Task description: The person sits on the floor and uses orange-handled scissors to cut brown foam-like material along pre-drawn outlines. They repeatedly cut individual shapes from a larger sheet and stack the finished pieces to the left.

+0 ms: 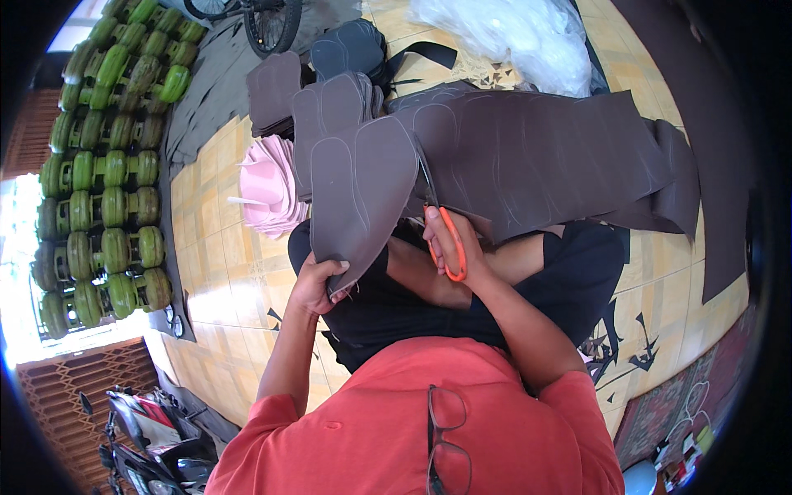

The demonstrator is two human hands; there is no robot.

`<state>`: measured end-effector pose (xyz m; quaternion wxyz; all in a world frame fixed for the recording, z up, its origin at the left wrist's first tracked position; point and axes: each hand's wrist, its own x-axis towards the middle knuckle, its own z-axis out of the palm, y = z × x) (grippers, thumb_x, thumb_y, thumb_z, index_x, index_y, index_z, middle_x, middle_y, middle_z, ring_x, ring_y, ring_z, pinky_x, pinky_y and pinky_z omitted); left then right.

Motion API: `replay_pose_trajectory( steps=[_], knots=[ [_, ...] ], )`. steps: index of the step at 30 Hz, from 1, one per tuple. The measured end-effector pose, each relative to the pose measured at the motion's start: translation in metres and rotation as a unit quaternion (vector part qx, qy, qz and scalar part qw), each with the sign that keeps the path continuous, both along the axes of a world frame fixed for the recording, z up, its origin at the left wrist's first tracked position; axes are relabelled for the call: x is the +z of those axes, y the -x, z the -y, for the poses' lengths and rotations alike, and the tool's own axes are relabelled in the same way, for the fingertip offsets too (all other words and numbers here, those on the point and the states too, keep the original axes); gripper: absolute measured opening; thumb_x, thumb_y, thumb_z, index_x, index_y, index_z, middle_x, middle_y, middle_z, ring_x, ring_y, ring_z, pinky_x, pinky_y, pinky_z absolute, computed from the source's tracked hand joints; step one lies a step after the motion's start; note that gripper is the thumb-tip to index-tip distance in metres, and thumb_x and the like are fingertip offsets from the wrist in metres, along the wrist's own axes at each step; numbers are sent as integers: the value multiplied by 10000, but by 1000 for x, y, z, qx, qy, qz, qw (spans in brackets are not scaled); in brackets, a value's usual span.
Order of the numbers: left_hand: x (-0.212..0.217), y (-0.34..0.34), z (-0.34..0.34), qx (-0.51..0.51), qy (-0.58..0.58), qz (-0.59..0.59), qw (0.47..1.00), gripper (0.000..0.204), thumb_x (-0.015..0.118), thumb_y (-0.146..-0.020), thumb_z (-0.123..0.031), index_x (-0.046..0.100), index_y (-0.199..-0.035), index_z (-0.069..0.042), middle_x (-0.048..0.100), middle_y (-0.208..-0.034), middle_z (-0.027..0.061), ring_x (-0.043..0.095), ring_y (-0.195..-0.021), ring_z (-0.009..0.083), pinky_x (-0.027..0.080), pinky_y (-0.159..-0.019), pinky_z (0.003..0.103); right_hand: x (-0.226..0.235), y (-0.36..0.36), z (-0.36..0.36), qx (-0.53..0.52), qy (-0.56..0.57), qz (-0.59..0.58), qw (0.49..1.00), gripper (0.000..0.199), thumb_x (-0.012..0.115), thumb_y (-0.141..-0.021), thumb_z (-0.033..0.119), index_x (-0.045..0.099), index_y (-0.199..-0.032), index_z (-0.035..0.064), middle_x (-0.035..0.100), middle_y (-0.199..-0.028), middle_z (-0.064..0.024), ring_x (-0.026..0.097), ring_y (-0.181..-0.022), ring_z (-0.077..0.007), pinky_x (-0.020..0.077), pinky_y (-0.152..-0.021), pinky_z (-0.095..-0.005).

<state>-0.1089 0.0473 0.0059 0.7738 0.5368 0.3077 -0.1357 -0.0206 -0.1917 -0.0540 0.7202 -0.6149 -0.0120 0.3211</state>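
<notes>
A long dark brown sheet (544,157) with pale curved outlines drawn on it lies across my crossed legs and the floor ahead. My right hand (459,243) grips orange-handled scissors (455,268), whose blades sit in the sheet along a drawn line. Left of the blades hangs a rounded, partly cut section (355,194). My left hand (318,280) pinches that section's near corner, thumb on top. Whether the section still joins the sheet beyond the blade tips is hard to make out.
Stacked brown cut pieces (330,103), dark grey pieces (351,48) and pink pieces (268,186) lie ahead and left. Clear plastic (511,37) is heaped at the far side. Green gas cylinders (107,206) line the left. Dark scraps (643,351) lie at right; a motorbike (157,437) stands lower left.
</notes>
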Motion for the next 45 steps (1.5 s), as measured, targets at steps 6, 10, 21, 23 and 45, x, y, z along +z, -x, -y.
replay_pose_trajectory(
  steps=[6,10,21,23,45],
  knots=[
    [0,8,-3,5,-7,4,1000,339,587,-700,-32,540,-1015,84,630,-802,192,513,-421,150,385,-310,225,0,-10,-7,-24,-13,10,1000,597,431,-951,568,527,-777,5,446,-537,-23,447,-392,-111,389,-363,-260],
    [2,13,-12,-11,20,20,1000,364,592,-701,-38,537,-1037,90,633,-807,204,524,-419,165,402,-316,232,13,-12,-4,9,39,5,999,605,404,-960,559,522,-780,-7,430,-544,-26,450,-409,-109,396,-364,-243],
    [8,24,-31,13,-5,22,1000,507,598,-686,25,520,-1186,45,632,-947,133,657,-715,222,566,-594,312,22,-19,-13,0,22,47,999,609,409,-955,565,510,-743,3,402,-496,-17,427,-372,-115,368,-354,-265],
    [8,15,-39,12,-8,40,999,516,600,-689,23,513,-1198,41,629,-969,135,657,-781,227,567,-692,328,21,-16,-13,-25,25,33,999,603,411,-957,557,508,-737,4,403,-493,-18,425,-364,-117,355,-348,-263],
    [-19,-102,-10,-182,-478,106,853,391,610,-906,-324,586,-866,64,613,-733,184,678,-789,324,553,-588,399,-31,47,87,-176,20,-55,983,466,398,-1003,430,506,-818,17,394,-506,-21,396,-354,-111,370,-319,-251]
  ],
)
